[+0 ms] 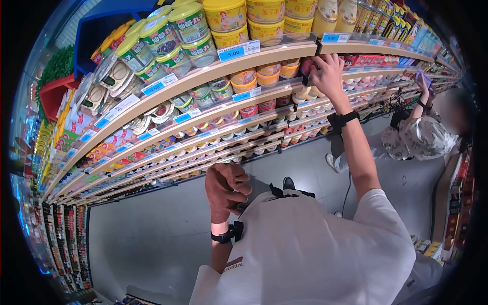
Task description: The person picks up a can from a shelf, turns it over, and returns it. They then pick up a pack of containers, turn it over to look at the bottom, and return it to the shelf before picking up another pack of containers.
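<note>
dark-red item [305, 66]: at fingertips of right hand [328, 74], near front edge of shelf [282, 87]; axis hidden
right grip: closure unconfirmed
brown-gloved left hand [225, 192]: farther, partly curled

A white T-shirt [315, 249] with short, loose sleeves [387, 216] clothes the torso — small dark lettering [235, 265], partly legible as "MEDITA", sits beside a reddish-brown patch [236, 260]. Black straps circle the right wrist [343, 120] and left wrist [227, 234] — the left one bears a chunky housing [238, 231].

Glare brightens the floor [308, 179] (fisheye edges curve into black).
</note>
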The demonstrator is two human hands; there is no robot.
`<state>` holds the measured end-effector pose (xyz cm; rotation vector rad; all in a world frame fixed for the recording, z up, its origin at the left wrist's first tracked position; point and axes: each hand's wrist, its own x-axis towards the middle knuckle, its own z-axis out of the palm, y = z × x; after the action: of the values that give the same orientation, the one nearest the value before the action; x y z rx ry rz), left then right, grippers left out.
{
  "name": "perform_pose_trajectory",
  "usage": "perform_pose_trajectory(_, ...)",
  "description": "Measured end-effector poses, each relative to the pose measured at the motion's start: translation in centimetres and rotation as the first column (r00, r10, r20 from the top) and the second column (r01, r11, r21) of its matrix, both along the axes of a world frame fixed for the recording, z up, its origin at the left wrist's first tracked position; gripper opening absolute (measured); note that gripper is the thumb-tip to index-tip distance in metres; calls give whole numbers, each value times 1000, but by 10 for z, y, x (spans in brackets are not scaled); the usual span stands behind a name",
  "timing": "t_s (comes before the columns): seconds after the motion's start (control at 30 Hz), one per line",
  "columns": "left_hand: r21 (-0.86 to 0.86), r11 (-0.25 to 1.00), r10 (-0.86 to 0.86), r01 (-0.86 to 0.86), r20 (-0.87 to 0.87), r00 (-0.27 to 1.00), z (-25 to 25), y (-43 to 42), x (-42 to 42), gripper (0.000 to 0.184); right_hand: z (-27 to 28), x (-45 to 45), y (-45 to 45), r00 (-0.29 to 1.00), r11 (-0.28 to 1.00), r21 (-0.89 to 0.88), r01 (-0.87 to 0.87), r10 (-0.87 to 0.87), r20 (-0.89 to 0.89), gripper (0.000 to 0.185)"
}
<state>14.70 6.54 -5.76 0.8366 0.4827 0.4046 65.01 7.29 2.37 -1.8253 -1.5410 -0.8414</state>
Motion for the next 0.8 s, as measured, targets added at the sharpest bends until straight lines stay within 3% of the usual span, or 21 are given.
perform_pose_trajectory(0.03,-433,901,81,-12,141,987,18,-1,4,18,-4,5,1,1000,1000,-17,2,-2,-24,38)
perform_pose_trajectory(0.07,-777,627,215,46,229,950,28,-2,6,21,-8,9,3,999,999,-33,3,-4,-48,39)
perform_pose_trajectory(0.13,-630,777,167,18,233,958,12,-1,1,19,-12,13,4,993,999,-52,13,-19,-119,43)
perform_pose_trajectory(0.2,-296,954,84,-42,129,988,2,-1,-1,17,-13,13,4,989,999,-45,3,-10,-145,46)
perform_pose_trajectory(0.23,-22,998,55,-54,11,998,0,-1,-2,17,-11,11,3,991,999,-30,-12,7,-137,46)
perform_pose_trajectory(0.3,71,994,82,-78,-55,995,-3,-3,-3,16,-8,9,1,991,999,-20,-34,31,-128,48)
perform_pose_trajectory(0.37,-276,955,131,-111,52,990,-3,-5,-2,16,-8,10,-1,991,998,-30,-49,45,-129,49)
perform_pose_trajectory(0.47,-654,756,177,2,207,962,7,-2,-1,14,-8,16,-2,997,998,-60,-33,29,-75,49)
perform_pose_trajectory(0.6,-651,758,181,-23,176,968,11,-6,-2,17,-9,22,0,998,999,-41,-32,29,-61,42)
perform_pose_trajectory(0.8,-442,894,17,65,180,984,-32,1,-6,24,-9,26,8,990,998,20,-52,54,-129,23)
